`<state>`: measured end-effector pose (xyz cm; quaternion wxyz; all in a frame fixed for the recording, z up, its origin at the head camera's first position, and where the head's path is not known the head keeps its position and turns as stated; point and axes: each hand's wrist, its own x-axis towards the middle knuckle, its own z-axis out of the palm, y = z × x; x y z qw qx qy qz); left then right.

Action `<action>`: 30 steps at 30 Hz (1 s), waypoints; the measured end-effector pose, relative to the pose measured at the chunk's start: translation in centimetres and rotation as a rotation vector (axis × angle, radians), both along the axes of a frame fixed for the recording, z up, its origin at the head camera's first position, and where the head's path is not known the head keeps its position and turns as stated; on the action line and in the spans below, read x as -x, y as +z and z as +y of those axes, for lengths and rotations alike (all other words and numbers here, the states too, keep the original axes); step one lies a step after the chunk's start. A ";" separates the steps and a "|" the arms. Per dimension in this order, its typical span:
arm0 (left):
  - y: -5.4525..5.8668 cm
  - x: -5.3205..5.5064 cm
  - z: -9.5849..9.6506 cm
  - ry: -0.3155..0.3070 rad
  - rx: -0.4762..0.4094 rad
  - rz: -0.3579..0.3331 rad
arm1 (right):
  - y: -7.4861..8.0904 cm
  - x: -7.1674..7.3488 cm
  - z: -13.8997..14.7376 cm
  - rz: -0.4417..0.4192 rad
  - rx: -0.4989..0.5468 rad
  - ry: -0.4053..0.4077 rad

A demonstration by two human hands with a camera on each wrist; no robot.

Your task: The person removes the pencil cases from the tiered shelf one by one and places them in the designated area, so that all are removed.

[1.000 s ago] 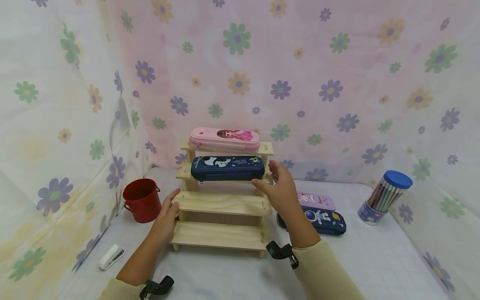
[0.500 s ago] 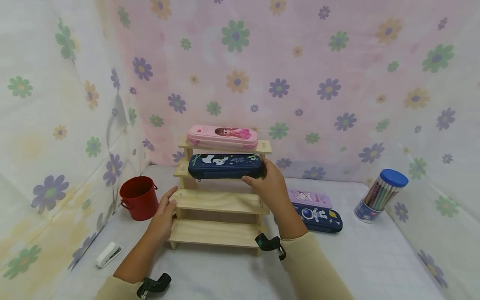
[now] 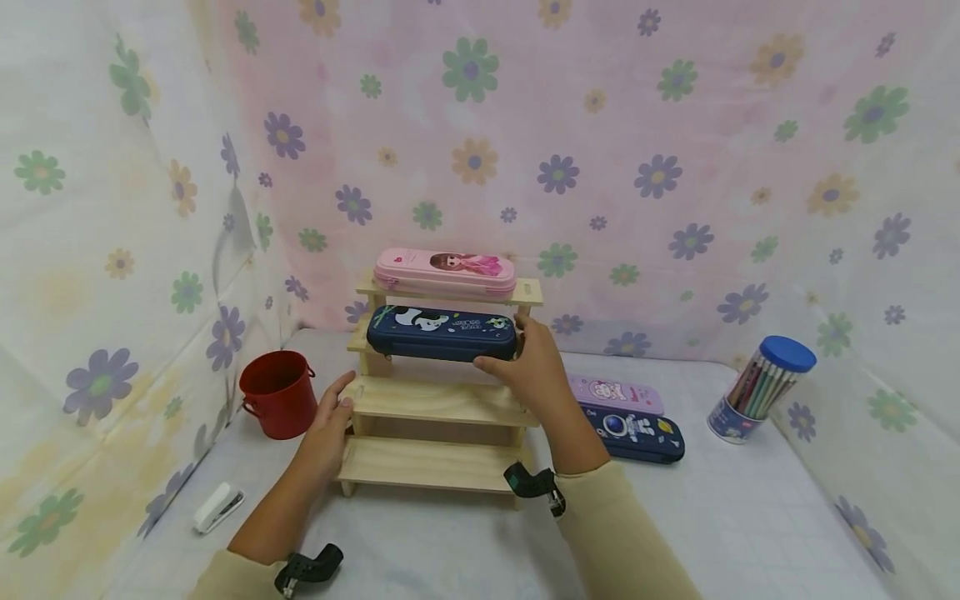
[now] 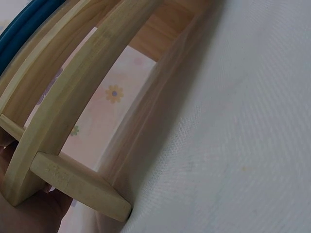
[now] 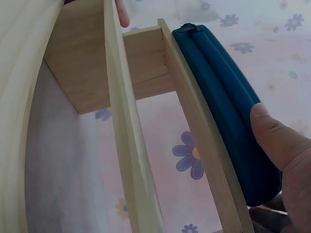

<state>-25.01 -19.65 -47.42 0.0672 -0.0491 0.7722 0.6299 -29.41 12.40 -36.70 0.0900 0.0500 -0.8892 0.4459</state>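
A pale wooden stepped display stand (image 3: 431, 402) stands on the white cloth. My left hand (image 3: 322, 433) grips its left side at the lower shelves; in the left wrist view the fingers (image 4: 53, 206) show behind the wood. On the second shelf from the top lies a navy pencil case (image 3: 442, 337) with a panda print. My right hand (image 3: 534, 367) holds its right end, the thumb (image 5: 272, 133) along the front side and the other fingers around the end. A pink pencil case (image 3: 446, 273) with a doll print lies on the top shelf.
A red bucket (image 3: 279, 400) and a white stapler (image 3: 217, 508) stand left of the stand. To the right lie a purple pencil case (image 3: 626, 393) and a navy astronaut pencil case (image 3: 637, 435), partly behind my right arm. Further right is a blue-lidded tub of pencils (image 3: 757, 392).
My right hand has moved in from beside the panda pencil case and taken hold of its right end. The case has shifted slightly left. My left hand stays on the stand.
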 end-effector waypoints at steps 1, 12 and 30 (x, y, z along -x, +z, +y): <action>0.0 0.0 0.0 -0.003 0.001 0.004 | 0.1 0.0 -0.1 -0.005 -0.010 0.004; 0.2 0.2 0.0 -0.003 -0.001 0.026 | 0.2 0.0 -0.6 -0.028 -0.033 -0.023; -0.3 0.2 0.1 0.004 -0.019 0.017 | -0.4 -1.0 0.6 -0.019 -0.057 -0.038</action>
